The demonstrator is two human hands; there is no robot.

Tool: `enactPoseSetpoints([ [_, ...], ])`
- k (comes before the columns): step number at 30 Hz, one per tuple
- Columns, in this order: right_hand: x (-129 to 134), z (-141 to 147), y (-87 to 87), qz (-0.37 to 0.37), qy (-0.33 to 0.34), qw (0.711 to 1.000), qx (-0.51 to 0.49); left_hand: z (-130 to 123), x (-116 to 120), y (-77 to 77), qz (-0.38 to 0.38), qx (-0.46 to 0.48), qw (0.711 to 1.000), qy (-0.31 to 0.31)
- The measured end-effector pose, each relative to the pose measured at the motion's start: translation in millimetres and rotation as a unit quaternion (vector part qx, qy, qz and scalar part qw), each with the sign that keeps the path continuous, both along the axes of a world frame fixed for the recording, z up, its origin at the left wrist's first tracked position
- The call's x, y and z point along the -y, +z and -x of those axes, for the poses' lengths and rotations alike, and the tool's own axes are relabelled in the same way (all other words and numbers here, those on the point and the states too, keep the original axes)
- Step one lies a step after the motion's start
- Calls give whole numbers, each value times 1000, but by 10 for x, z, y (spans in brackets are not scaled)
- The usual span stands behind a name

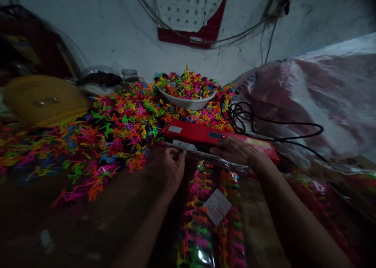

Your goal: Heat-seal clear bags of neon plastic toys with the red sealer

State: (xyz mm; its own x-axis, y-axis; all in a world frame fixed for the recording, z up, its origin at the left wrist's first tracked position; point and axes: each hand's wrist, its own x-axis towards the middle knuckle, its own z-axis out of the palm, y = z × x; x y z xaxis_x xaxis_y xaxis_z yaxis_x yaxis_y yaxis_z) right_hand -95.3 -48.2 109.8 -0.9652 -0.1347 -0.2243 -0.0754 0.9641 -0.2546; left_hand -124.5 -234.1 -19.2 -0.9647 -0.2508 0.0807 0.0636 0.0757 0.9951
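A red heat sealer (199,135) lies across the middle of the surface. My right hand (235,150) rests flat on top of its arm, pressing it down. My left hand (169,167) pinches the upper left corner of a clear plastic bag (205,221), whose top edge sits in the sealer's jaw. The bag is filled with small neon plastic pieces and holds a white label (216,206). It stretches from the sealer toward me between my forearms.
A heap of loose neon plastic pieces (111,134) covers the left and far side. A white bowl (188,102) full of them stands behind the sealer. A black cord (264,125) coils to the right, by a large plastic sack (317,99). A yellow object (44,99) lies far left.
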Motion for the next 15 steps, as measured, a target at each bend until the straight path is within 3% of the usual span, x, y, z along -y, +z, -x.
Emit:
enactPoseSetpoints([
  [5,-5,26,-182,17,5,999,31,4,-6,-35,7,-16,1000,6],
  [11,66,-90,-390,-23,-62,996,-53,27,-48,-139,40,-29,998,27],
  [13,118,-111,-414,-43,-84,993,-69,23,1,-74,80,-27,996,26],
  [15,176,-136,-424,-57,-110,990,-70,19,70,112,163,-35,986,30],
])
